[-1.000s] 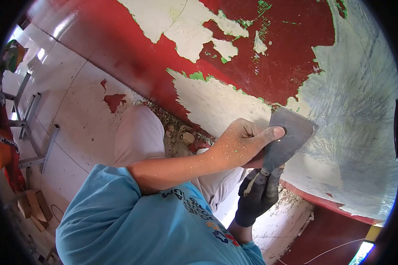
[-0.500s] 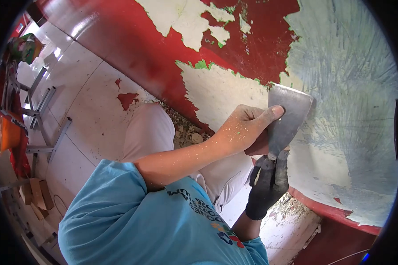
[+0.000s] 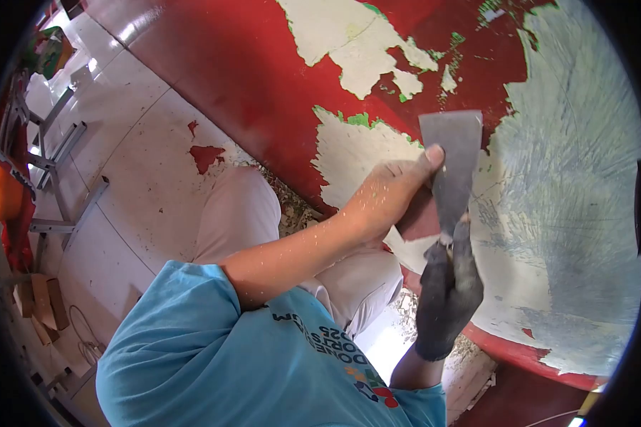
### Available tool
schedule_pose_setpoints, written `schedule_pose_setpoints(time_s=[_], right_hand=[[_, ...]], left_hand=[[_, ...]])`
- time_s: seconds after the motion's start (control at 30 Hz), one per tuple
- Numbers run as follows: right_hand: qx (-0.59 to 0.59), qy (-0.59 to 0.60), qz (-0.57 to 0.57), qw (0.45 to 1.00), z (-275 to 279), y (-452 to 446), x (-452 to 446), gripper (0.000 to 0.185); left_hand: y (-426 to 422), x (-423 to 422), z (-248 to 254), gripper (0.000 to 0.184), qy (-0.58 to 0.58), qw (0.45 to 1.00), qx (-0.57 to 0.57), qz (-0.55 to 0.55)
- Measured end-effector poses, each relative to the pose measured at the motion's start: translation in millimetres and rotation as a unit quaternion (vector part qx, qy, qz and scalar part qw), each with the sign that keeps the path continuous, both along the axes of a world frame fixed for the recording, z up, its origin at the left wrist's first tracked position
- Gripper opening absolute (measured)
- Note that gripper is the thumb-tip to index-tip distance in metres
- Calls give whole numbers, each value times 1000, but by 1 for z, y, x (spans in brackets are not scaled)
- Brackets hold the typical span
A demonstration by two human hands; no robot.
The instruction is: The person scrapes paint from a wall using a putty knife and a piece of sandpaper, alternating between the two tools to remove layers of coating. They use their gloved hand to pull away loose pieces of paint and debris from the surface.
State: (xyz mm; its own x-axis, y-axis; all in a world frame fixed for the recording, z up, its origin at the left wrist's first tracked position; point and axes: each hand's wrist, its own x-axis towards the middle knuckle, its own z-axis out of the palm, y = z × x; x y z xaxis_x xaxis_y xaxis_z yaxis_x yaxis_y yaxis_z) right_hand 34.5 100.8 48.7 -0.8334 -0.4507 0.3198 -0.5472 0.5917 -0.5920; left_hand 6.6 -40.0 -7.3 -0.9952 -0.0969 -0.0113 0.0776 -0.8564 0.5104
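Note:
My bare left hand (image 3: pixel 386 193), dusted with pale specks, has its thumb on the face of a scraper (image 3: pixel 457 160) with a broad grey metal blade. Its other fingers are mostly hidden. Below it hangs a flat reddish-brown piece (image 3: pixel 420 217), seemingly held by the same hand; its kind is unclear. My right hand (image 3: pixel 449 292), in a black glove, is closed around the scraper's handle end, which is mostly hidden. The blade's wide edge points up in front of a curved red surface (image 3: pixel 256 92) with peeling paint, pale bare patches and green-edged borders.
Paint chips and debris (image 3: pixel 292 206) lie along the foot of the red surface. A larger red flake (image 3: pixel 206 158) is on the white tiled floor (image 3: pixel 132 206). Metal frame parts (image 3: pixel 68 153), an orange object (image 3: pixel 6 203) and a cardboard box (image 3: pixel 48 302) stand at left.
The scraper has turned from leaning right to nearly upright, and my gloved right hand has risen slightly with it. The red surface has shifted right in view.

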Motion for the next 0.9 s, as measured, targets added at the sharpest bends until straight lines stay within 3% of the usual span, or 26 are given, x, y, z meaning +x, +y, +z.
schedule_pose_setpoints(time_s=[0.23, 0.33, 0.5, 0.67, 0.77, 0.83, 0.9], right_hand=[[9, 53, 27, 998, 16, -28, -6, 48], [59, 82, 16, 995, 22, -41, -4, 46], [33, 37, -3, 999, 25, -45, -5, 46], [36, 32, -27, 998, 23, -41, -5, 45], [27, 23, -2, 999, 28, -41, -6, 45], [59, 97, 28, 993, 25, -48, -13, 45], [88, 79, 20, 993, 29, -47, -11, 45]], left_hand=[[-26, -5, 9, 57, -10, 999, -29, 26], [-31, -4, 13, 56, 8, 999, 32, 18], [-36, -8, 14, 56, 16, 998, 2, 62], [-37, -8, 9, 58, -11, 1000, -18, 15], [-31, -8, 12, 59, 4, 998, -16, 52], [-43, -6, 11, 60, 11, 1000, -7, 27], [-41, -4, 14, 61, 18, 1000, 9, 2]])
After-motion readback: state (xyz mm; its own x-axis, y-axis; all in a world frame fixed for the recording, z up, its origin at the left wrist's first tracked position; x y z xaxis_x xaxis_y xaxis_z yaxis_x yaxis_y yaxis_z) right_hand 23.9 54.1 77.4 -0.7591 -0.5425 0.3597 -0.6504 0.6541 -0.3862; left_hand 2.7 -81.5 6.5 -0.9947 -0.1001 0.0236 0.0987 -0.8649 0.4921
